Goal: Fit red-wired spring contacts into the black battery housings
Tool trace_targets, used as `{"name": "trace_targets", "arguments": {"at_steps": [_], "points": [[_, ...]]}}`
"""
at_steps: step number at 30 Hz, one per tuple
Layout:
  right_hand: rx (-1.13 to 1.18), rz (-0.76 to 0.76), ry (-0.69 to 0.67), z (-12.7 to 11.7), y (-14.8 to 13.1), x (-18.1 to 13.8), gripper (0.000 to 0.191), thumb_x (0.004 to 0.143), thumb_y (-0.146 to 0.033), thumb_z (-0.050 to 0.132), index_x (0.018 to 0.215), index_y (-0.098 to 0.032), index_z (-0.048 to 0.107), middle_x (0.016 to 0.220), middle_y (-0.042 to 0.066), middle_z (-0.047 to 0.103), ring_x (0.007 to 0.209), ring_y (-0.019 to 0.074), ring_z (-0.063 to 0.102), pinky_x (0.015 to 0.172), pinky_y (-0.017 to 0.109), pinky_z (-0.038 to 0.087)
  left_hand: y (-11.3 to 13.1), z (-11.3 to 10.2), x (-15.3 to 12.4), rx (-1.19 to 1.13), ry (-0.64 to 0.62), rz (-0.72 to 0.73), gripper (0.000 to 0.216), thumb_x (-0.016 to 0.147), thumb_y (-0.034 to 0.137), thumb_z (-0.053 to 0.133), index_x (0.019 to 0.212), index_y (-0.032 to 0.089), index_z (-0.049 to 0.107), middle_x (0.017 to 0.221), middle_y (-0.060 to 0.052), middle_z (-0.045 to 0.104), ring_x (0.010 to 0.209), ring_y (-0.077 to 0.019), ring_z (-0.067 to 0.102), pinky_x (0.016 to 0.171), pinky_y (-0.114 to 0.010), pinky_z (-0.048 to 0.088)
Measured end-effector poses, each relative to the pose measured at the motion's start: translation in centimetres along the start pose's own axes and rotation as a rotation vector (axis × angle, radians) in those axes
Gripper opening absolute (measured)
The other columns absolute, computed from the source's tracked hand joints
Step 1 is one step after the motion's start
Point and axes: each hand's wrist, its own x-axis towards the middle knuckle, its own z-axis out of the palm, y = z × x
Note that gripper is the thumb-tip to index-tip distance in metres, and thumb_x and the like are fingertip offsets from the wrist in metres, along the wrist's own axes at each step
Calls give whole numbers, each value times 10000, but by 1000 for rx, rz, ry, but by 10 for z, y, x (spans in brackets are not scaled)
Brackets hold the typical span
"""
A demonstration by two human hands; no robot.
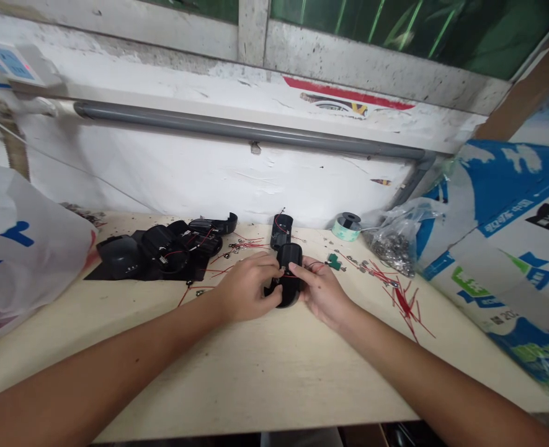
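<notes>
A black plastic housing (pixel 290 256) with a red wire across it is held just above the table, in front of me. My right hand (pixel 323 288) grips it from the right, thumb on its top face and fingers beneath. At its left side my left hand (pixel 254 285) is closed, with thumb and index finger bent over the housing near a small metal piece. What those fingertips pinch is too small to make out. Just behind stands another black housing (pixel 281 231) with a red wire. Beside my right hand lies a small green piece (pixel 334 261).
Several black housings (pixel 165 247) lie on a dark sheet at left. Red wires (pixel 404 304) and small metal parts are scattered at right, by a plastic bag of metal parts (pixel 395 245) and a tape roll (pixel 347 227). A blue-white carton (pixel 511 248) and white bag (pixel 23 248) flank the table.
</notes>
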Motion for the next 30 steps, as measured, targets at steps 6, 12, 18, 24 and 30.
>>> {"name": "trace_targets", "arguments": {"at_steps": [6,12,18,24,30], "points": [[19,2,-23,-2,1,2,384,648,-384,895,897,-170,697,840,42,735,719,166,657,614,279,554,-1,1,-2,4,8,-22,210,837,180,561,1008,154,680,943,-106,670,884,-250,607,816,-397,488],[102,7,-51,-2,-7,1,298,696,-341,877,883,-161,729,818,25,728,676,129,651,589,231,549,-1,-3,-5,-207,237,-52,313,933,206,506,1237,179,576,1099,-117,647,1027,-249,589,939,-426,455],[145,0,-39,-5,-8,4,256,701,-302,881,847,-138,747,806,33,732,661,113,650,584,204,551,-6,-3,-8,-275,259,-69,309,1011,270,425,1264,190,583,1100,-110,618,1015,-238,559,930,-425,450],[106,-42,56,-9,-6,8,336,665,-349,898,868,-149,720,796,31,730,667,139,666,578,233,562,-8,3,-10,-318,164,-115,506,955,358,587,1427,259,434,1311,-128,530,1146,-262,549,935,-433,502],[79,-57,15,-6,-7,8,392,677,-370,885,964,-163,718,890,41,744,736,152,680,621,244,571,-5,11,-9,-385,36,-252,973,761,442,814,1538,291,247,1517,-169,407,1258,-336,555,1056,-534,465]]}}
